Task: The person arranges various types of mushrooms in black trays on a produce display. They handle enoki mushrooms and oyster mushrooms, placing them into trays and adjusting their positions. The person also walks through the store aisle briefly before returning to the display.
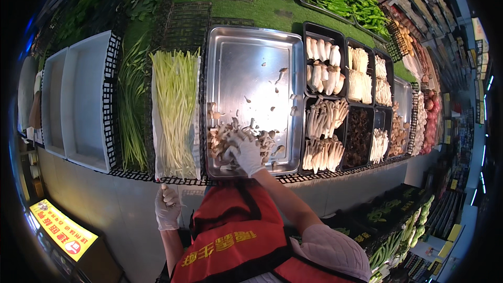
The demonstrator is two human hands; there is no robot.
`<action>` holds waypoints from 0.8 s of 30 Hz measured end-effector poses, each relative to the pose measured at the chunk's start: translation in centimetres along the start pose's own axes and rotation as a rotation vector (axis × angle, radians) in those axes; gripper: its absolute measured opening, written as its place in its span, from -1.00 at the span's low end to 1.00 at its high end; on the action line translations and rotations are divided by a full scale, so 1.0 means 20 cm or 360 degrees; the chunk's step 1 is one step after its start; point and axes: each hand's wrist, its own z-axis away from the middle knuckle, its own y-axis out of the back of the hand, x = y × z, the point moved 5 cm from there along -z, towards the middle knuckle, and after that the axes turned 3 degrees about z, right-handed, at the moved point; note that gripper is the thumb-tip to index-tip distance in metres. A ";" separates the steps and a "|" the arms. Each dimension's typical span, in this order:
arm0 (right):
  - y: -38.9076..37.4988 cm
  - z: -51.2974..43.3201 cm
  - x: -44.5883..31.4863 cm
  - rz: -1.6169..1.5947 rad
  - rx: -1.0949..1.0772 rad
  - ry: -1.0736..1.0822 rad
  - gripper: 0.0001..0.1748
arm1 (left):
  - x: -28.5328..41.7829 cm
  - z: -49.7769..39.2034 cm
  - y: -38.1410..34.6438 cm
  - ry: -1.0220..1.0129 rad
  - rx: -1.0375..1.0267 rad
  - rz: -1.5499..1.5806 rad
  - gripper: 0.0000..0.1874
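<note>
A large stainless steel tray (251, 47) lies before me. Brown-capped mushrooms (220, 135) are heaped at its near left, and several loose ones are scattered over its bare metal. My right hand (246, 150), in a white glove, reaches into the heap with its fingers spread downward among the mushrooms. Whether it grips any of them is hidden. Left of the tray, below the counter's front edge, my left hand (168, 206) is raised in a white glove. Its fingers are curled in, and no object shows in them.
Yellow chives (175, 114) lie left of the tray, with green chives (133, 106) and white bins (86, 102) beyond. To the right stand black trays of king oyster mushrooms (324, 67), enoki mushrooms (359, 70) and black fungus (357, 137). Green peppers (338, 0) sit at the back.
</note>
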 end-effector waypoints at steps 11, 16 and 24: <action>0.06 0.20 0.53 -0.0614 0.0759 -0.1307 -0.64 | 0.00 -0.05 -0.06 0.0191 -0.0069 -0.0127 -0.78; -0.12 0.14 0.17 -0.0507 0.0584 -0.0806 -0.68 | 0.00 -0.04 -0.05 0.0282 -0.0066 -0.0185 -0.77; -0.02 0.13 0.12 -0.0439 0.0378 -0.0503 -0.59 | 0.05 -0.05 -0.06 0.0316 -0.0114 -0.0122 -0.78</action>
